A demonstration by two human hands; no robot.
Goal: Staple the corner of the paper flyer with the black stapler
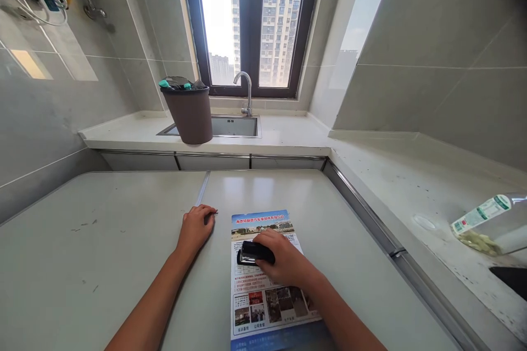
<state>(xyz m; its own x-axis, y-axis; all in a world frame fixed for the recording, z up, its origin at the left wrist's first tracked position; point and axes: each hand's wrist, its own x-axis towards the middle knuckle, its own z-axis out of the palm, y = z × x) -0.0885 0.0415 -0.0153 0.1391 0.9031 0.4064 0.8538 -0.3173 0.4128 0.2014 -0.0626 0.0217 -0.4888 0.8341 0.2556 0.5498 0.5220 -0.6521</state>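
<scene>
My right hand is wrapped round a black stapler, over a printed flyer. The stapler lies sideways with its front end to the left, and its arms look nearly closed together. The flyer has a blue top, red lettering and several photos; my right forearm covers its lower right part. To the left of the flyer, my left hand rests on the white table. Its thumb and fingers pinch together, with a tiny dark piece at the fingertips, too small to name.
Small thin scraps lie on the table's left side. On the far counter a brown bin stands beside the sink and tap. A clear bottle lies on the right-hand counter.
</scene>
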